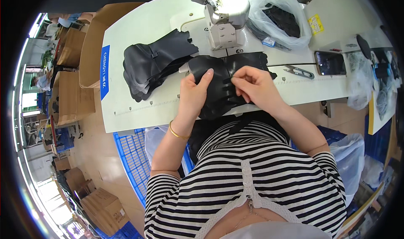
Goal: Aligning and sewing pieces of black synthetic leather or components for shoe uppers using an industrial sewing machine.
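Observation:
A black leather-like cut piece with slits and narrow straps lies at the table's front edge, below the sewing machine. My left hand grips its left side, thumb on top and the other fingers hidden underneath. With thumb and forefinger, my right hand pinches a narrow strap at the middle of the piece; the fingertips partly cover the strap. Left of my hands lies a stack of similar black pieces, fanned out, with notched edges at its right end.
Thread snips and a phone lie on the white table at right. Behind them stands a clear plastic bag of black material. Blue crates sit below the table, and cardboard boxes stand at left.

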Tool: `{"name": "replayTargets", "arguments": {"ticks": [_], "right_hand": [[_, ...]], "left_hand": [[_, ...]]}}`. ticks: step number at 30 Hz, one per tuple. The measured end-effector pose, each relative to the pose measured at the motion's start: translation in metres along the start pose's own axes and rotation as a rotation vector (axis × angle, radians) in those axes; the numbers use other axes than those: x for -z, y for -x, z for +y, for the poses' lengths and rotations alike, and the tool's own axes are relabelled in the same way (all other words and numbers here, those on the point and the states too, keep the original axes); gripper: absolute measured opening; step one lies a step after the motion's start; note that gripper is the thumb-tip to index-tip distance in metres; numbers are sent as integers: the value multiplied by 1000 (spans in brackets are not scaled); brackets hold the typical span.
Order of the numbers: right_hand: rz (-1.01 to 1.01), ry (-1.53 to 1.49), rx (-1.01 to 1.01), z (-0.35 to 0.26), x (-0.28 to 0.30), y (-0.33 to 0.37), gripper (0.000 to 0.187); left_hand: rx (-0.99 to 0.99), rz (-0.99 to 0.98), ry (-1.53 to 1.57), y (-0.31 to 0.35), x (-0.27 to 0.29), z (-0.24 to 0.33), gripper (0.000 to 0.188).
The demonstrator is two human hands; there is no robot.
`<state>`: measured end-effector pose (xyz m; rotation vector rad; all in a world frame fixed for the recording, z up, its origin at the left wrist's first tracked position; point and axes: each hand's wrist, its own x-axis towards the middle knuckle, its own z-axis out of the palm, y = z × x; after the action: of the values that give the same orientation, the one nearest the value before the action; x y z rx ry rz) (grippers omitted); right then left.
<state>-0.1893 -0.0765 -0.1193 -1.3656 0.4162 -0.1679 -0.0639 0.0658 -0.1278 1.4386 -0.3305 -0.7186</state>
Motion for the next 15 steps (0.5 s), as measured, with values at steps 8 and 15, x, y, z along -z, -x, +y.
{"name": "replayTargets", "arguments": {"ticks": [8, 15], "right_hand": [[69, 176, 11, 2, -15, -2, 11], [-50, 168, 102, 7, -3, 44, 26]], "left_hand": [[-21, -17, -113, 15, -9, 4, 11], [41, 19, 244, 20, -15, 27, 16]]}}
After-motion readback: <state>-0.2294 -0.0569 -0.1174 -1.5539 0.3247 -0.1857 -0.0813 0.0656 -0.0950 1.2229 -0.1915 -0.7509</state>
